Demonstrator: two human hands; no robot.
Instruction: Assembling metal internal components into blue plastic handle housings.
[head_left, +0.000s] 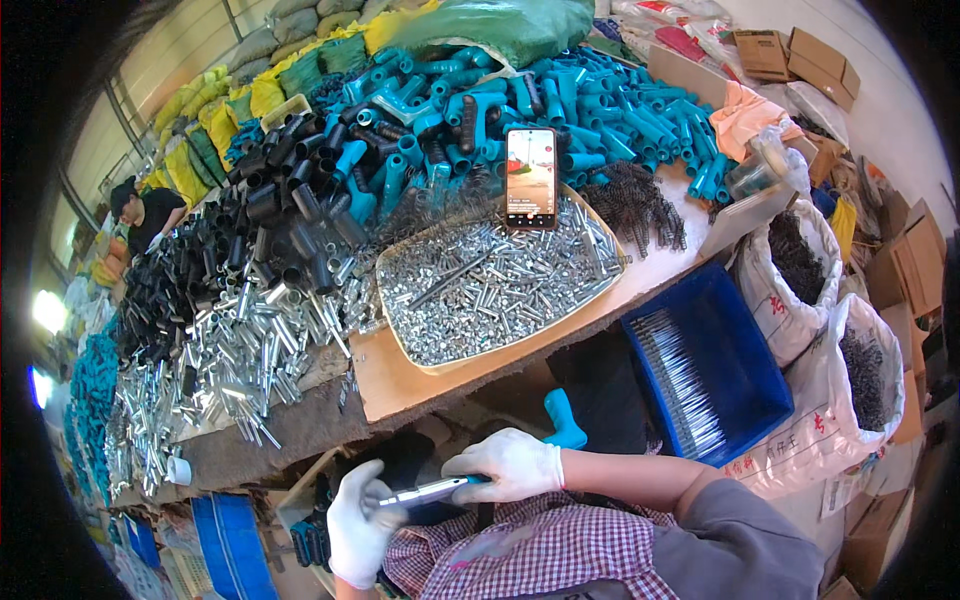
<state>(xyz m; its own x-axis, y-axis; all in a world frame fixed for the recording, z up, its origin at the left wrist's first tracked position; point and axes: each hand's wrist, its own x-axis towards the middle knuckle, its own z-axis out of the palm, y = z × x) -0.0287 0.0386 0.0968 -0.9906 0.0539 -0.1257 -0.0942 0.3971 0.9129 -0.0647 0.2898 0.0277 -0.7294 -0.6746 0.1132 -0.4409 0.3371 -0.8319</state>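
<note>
Both my hands wear white gloves. My right hand (512, 464) is closed over the teal end of a long silver metal piece (425, 492), held level above my lap. At that piece's left end is my left hand (358, 522), with its fingers apart and partly blurred; whether they touch the metal I cannot tell. A red checked apron (530, 550) covers my lap below. Just beyond my right wrist is a teal plastic handle-shaped part (564, 420). On the bench, a shallow tray (440, 368) holds many small silver metal parts, with a lit phone (531, 178) upright at its far edge.
Teal plastic housings (610, 110), black tubes (295, 190) and silver tubes (250, 350) heap the bench. Dark springs (640, 205) lie right of the tray. A blue bin (745, 370) holds rows of silver rods. White sacks (830, 400) stand right; another person (150, 215) is far left.
</note>
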